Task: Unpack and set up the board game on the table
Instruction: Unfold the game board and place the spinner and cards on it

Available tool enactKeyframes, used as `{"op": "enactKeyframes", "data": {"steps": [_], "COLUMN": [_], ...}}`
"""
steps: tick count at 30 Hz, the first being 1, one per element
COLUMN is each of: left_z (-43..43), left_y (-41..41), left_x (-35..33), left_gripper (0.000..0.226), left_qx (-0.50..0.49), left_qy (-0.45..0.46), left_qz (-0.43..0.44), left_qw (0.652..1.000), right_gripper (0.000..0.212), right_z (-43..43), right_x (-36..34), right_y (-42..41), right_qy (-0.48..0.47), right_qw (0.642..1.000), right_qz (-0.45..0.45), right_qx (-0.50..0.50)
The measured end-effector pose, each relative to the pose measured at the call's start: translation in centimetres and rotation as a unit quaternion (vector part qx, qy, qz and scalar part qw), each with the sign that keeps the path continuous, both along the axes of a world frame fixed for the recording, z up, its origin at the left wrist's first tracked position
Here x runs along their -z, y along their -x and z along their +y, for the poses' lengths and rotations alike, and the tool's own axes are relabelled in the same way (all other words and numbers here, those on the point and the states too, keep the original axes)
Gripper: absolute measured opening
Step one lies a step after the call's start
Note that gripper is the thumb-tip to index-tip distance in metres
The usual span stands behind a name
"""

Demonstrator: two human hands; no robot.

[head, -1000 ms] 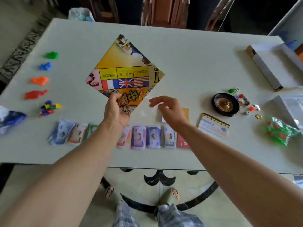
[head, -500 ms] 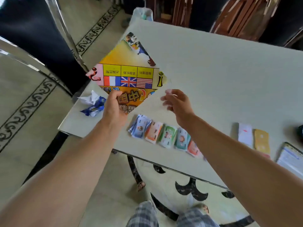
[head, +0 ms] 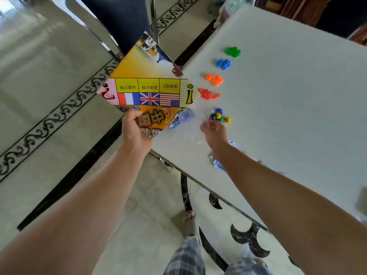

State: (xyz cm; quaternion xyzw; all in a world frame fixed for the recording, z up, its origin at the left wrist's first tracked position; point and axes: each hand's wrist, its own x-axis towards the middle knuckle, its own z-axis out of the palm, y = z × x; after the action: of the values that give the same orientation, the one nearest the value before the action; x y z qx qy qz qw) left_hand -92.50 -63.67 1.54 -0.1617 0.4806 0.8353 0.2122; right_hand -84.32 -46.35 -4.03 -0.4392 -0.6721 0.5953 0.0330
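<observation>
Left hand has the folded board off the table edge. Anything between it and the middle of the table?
Yes. Between the folded board in the left hand and the table middle lie green pieces, blue pieces, orange pieces, red pieces, mixed pawns, a crumpled plastic bag and the right hand.

The pale table (head: 297,100) carries four small heaps of plastic pieces in a row along its left edge: green (head: 232,52), blue (head: 223,63), orange (head: 214,79) and red (head: 208,94). Nearer lies a cluster of mixed-colour pawns (head: 220,116), and just left of it a crumpled clear wrapper (head: 184,117). Blue-and-white paper (head: 218,166) lies closer to the near edge, partly hidden.
</observation>
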Motion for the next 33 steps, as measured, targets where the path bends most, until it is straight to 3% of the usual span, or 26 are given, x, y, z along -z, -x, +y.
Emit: {"op": "enactKeyframes", "data": {"steps": [7, 11, 15, 18, 21, 25, 28, 30, 33], "left_z": [0.0, 1.5, 4.9, 8.2, 12.1, 18.2, 22.0, 24.9, 28.3], "left_y": [0.2, -0.3, -1.4, -2.8, -4.7, -8.4, -10.4, -11.7, -13.1], "left_x": [1.5, 1.1, 0.6, 0.1, 0.0, -1.4, -2.1, -2.5, -2.6], "left_gripper": [0.030, 0.025, 0.030, 0.030, 0.021, 0.018, 0.049, 0.065, 0.052], "left_qx": [0.020, 0.058, 0.114, 0.154, 0.213, 0.317, 0.424, 0.477, 0.493], "left_qy": [-0.001, 0.018, 0.061, 0.119, 0.169, 0.179, 0.059, 0.025, 0.033], "left_qz": [-0.020, -0.012, 0.009, 0.045, 0.101, 0.162, 0.093, 0.056, 0.020], "left_qw": [1.000, 0.998, 0.992, 0.980, 0.957, 0.917, 0.899, 0.877, 0.869], "right_gripper": [0.028, 0.019, 0.041, 0.056, 0.058, 0.039, 0.029, 0.027, 0.022], "right_z": [-0.3, 1.2, 4.7, 8.1, 11.9, 16.6, 20.2, 23.1, 26.6], "right_x": [2.4, 1.6, -1.6, -3.6, -4.5, -5.0, -4.6, -4.9, -5.1], "right_y": [-0.3, -1.2, -3.4, -6.1, -9.3, -13.5, -15.9, -17.8, -20.0], "right_qy": [-0.101, -0.095, 0.030, 0.220, 0.323, 0.324, 0.303, 0.300, 0.305], "right_qw": [0.988, 0.992, 0.996, 0.959, 0.922, 0.903, 0.897, 0.895, 0.890], "right_qz": [-0.080, -0.057, 0.053, 0.113, 0.146, 0.177, 0.188, 0.190, 0.208], "right_qx": [-0.088, -0.067, 0.072, 0.138, 0.158, 0.222, 0.263, 0.271, 0.267]}}
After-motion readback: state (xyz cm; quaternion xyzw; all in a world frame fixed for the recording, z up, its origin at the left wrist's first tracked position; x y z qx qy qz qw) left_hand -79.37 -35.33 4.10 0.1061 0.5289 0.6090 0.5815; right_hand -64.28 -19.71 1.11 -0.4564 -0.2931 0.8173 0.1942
